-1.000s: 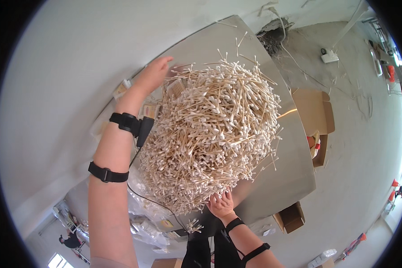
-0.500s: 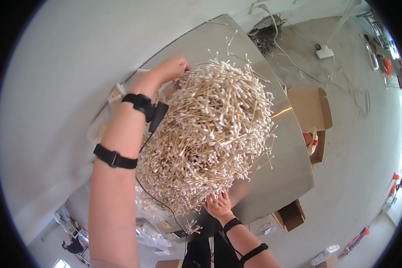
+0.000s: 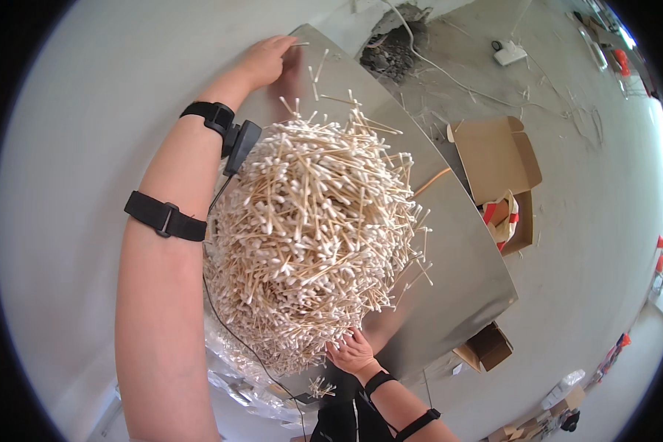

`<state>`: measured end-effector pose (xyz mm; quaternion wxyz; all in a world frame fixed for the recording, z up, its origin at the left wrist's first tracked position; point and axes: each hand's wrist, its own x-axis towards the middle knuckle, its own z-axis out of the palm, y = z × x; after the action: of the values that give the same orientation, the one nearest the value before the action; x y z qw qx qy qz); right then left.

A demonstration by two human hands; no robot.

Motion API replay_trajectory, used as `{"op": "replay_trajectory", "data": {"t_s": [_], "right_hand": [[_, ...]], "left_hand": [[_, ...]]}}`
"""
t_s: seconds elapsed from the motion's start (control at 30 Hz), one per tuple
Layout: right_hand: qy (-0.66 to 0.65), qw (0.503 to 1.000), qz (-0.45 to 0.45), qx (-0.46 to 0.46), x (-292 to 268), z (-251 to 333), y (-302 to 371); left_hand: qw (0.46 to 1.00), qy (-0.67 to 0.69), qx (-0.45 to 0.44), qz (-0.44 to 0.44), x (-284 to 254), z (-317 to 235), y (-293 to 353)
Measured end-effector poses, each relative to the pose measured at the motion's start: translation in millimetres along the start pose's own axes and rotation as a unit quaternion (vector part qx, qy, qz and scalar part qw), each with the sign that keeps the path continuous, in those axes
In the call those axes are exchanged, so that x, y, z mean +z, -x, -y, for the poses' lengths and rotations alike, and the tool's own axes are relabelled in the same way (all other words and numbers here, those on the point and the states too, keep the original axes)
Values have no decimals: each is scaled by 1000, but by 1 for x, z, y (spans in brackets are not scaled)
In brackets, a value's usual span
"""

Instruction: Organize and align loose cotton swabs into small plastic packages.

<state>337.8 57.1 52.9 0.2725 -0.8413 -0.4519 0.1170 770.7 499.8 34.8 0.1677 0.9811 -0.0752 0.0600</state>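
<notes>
A big heap of cotton swabs (image 3: 309, 214), white-tipped with wooden sticks, covers much of the metal table (image 3: 449, 250). My left hand (image 3: 267, 60) reaches past the heap to the table's far corner. Its fingers are pressed together at a single cotton swab (image 3: 300, 44), whose end sticks out beside the fingertips. At the near edge of the heap rests my right hand (image 3: 351, 353), its fingers spread against the swabs. A few loose swabs (image 3: 317, 74) lie beyond the heap, and a small cluster (image 3: 320, 387) is by my right hand.
A white wall (image 3: 74, 184) runs along the left. Clear plastic bags (image 3: 236, 387) lie at the near left. On the floor to the right are an opened cardboard box (image 3: 497, 158), a smaller box (image 3: 486, 348) and a white power strip (image 3: 508, 51). A black cable (image 3: 228, 324) hangs from my left wrist.
My left hand has moved from the heap's far left side to the table's far corner, at the lone swab. My right hand stays at the near edge. The view has shifted.
</notes>
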Motion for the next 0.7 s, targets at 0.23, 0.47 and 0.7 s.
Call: {"op": "replay_trajectory", "data": {"t_s": [0.23,0.47,0.7], "right_hand": [[-6,1000,-24,-1,4,-5,5],[14,1000,13,5,6,-5,12],[42,999,4,-4,11,1,9]], "left_hand": [[975,65,-120,176,-4,-20,-9],[844,301,-253,363,-37,-58,67],[896,136,-384,177,-94,-39,169]]}}
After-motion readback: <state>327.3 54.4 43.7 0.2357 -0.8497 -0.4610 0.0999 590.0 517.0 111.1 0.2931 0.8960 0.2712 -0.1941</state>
